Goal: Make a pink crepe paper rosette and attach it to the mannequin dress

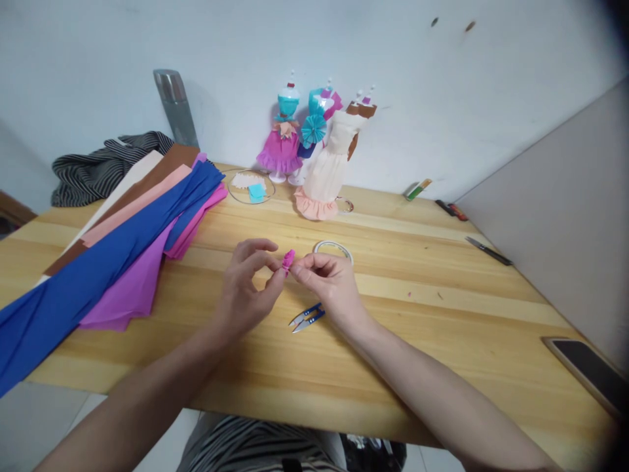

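Between my two hands is a small gathered piece of pink crepe paper, held just above the table. My left hand pinches its left side between thumb and fingertips. From the right, my right hand closes thumb and forefinger at its lower edge; what exactly those fingertips grip is too small to make out. Blue thread snips lie below, their handles partly covered by my right hand. Behind that hand rests a roll of white tape, partly hidden.
Coloured crepe paper sheets are piled at the left, with a striped cloth and a flask behind. Small dress forms in paper dresses stand by the wall. A knife and a phone lie at the right.
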A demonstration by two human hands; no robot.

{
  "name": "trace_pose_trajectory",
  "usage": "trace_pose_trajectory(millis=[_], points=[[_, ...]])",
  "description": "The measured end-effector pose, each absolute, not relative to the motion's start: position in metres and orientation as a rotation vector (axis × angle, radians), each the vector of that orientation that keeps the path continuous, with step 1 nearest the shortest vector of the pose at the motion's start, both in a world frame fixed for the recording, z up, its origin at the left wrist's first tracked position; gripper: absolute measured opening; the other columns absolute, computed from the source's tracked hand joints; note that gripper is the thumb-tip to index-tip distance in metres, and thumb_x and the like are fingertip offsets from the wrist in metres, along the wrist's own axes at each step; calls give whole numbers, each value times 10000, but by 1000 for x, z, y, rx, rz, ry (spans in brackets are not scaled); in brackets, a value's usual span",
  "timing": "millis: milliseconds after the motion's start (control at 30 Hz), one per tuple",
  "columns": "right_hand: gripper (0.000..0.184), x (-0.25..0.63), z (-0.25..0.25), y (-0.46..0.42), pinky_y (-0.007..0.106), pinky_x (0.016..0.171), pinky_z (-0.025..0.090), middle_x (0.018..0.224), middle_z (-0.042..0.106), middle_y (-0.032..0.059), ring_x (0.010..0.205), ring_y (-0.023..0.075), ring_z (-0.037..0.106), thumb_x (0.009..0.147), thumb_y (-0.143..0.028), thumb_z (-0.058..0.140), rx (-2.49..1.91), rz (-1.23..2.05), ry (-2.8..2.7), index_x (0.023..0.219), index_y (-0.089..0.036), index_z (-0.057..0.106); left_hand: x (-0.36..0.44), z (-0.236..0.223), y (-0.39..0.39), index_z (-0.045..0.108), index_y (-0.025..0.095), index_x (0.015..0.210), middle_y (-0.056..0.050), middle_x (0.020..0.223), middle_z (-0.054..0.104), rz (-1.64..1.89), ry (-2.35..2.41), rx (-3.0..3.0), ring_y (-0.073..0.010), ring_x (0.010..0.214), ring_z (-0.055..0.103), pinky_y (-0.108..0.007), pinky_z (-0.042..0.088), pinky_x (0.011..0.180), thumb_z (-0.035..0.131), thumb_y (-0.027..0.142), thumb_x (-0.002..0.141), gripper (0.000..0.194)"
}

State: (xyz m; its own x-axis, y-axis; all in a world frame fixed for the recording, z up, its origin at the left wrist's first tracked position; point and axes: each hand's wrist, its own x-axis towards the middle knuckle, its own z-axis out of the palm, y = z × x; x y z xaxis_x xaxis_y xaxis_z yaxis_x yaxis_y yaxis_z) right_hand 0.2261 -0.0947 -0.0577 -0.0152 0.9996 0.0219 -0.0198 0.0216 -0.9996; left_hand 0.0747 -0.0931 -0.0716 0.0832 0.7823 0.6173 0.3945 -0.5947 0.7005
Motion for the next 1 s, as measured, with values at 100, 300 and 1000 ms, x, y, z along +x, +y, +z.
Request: trace_pose_trajectory(millis=[100, 300, 1000], points=[[213, 226, -57, -94, 233, 458, 315, 472, 545, -28, 443, 71, 371, 601, -362, 750, -1159, 1246, -1183, 566, -165, 678, 76, -70, -93, 574, 180, 630, -58, 942, 626, 1395, 1167, 1703, -191, 922, 612, -365, 466, 876, 613, 196, 777, 153], [227, 226, -59, -93, 229, 433, 217, 437, 456, -52, 427, 56, 284, 582, -363, 754, -1163, 1352, -1099, 565, -153, 670, 76, -65, -89, 589, 167, 588, -40, 837, 672, 1170, 1082, 1279, -182, 815, 628, -304, 484, 745, 672, 291, 695, 183], [188, 224, -59, -94, 237, 453, 257, 416, 419, -71, 422, 53, 284, 588, -320, 758, -1142, 1386, -1044, 567, -153, 674, 74, -77, -92, 539, 193, 735, -79, 1080, 623, 1527, 1148, 2237, -213, 992, 607, -369, 502, 841, 608, 33, 730, 175]])
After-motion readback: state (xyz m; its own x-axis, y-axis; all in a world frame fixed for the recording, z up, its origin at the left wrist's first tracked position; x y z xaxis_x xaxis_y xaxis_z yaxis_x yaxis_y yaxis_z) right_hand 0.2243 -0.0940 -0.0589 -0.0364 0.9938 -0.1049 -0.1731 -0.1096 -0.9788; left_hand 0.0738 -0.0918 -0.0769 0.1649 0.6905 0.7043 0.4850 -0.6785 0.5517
